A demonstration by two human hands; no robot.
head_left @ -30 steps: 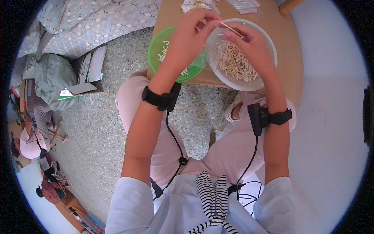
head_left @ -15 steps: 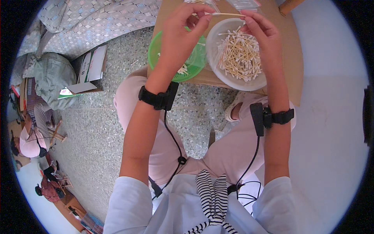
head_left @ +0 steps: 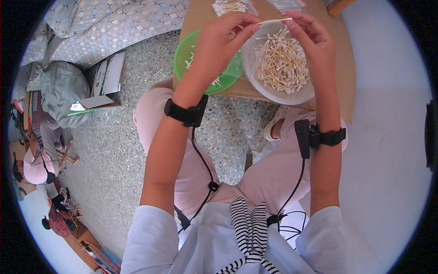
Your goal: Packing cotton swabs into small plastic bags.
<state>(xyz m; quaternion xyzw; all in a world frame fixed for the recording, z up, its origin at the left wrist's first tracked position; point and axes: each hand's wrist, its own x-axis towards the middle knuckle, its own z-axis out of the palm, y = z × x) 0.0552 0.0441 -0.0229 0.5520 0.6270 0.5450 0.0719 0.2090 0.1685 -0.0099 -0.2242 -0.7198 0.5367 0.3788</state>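
A cotton swab (head_left: 273, 21) with a wooden stick is stretched between my two hands over the far side of the bowl. My left hand (head_left: 219, 41) pinches its left end between thumb and forefinger. At the other end, by the white cotton tip, my right hand (head_left: 317, 43) grips it in the same way. Below them a white bowl (head_left: 249, 64) holds a heap of cotton swabs (head_left: 283, 64). The green basket (head_left: 177, 57), partly hidden by my left hand and forearm, contains some more swabs and a piece of clear plastic.
The bowl and basket stand on a cardboard-topped table (head_left: 342, 73). At its far side lie a pile of swabs (head_left: 228, 7) and clear plastic bags (head_left: 286, 4). An open carton (head_left: 107, 77) and a grey-green sack (head_left: 64, 86) are on the left. Other people sit at far left.
Both hands have shifted slightly right and nearer, still holding the swab. The swab now tilts and curves a little, and the far pile of swabs shows more.
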